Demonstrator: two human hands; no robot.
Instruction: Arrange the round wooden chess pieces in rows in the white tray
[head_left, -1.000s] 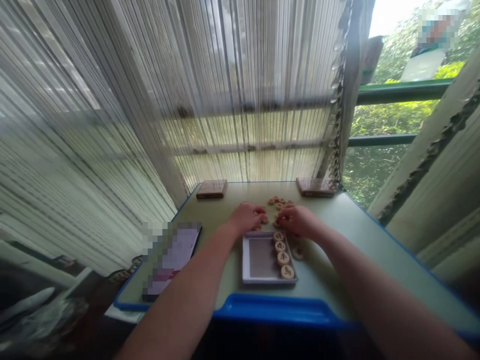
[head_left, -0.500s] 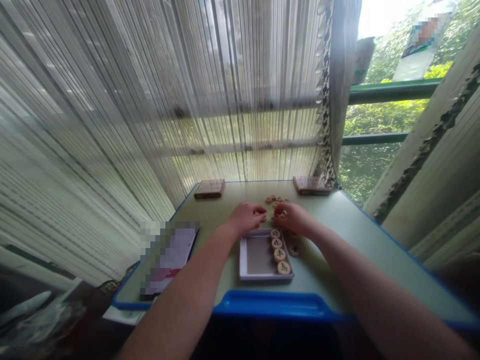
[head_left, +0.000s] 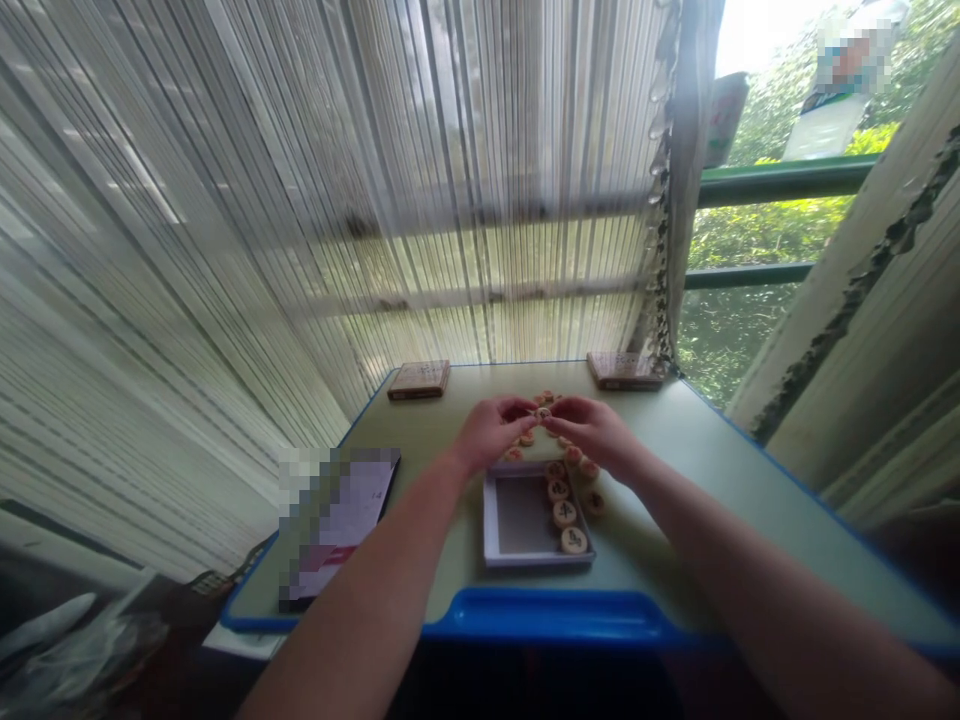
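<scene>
A: Starting from the left, what are you seeing on the bench (head_left: pixel 750 450)?

B: A flat screen device (head_left: pixel 367 490) is lying aslant near the left edge, part of it hiding behind blurred squares. Farther back, 1 flat brown case (head_left: pixel 418 380) is resting close to the far edge.

A: And the left hand (head_left: pixel 491 430)?

B: Its thumb and fingers are closing narrowly, pinching 1 small round piece (head_left: pixel 541 413) from the left side. A few loose pieces (head_left: pixel 527 438) are lying just by it.

A: What is standing on the near side of the hands?

B: A shallow white box (head_left: pixel 492 520), its open side facing up. Inside, 4 marked pieces (head_left: pixel 564 513) are forming a column along the right wall.

A: Where is the pinched piece sitting?

B: It is staying between the fingertips of the 2 hands, beyond the box, its top showing a dark mark.

A: So the right hand (head_left: pixel 590 430) is holding it too?

B: Yes, it is gripping from the right, its fingers standing equally narrow. Below it, more scattered pieces (head_left: pixel 589 468) are lying beside the box.

A: And farthest right?

B: Another brown case (head_left: pixel 624 371) is resting by the far edge, and a green railing (head_left: pixel 787 181) is showing outside the window.
</scene>
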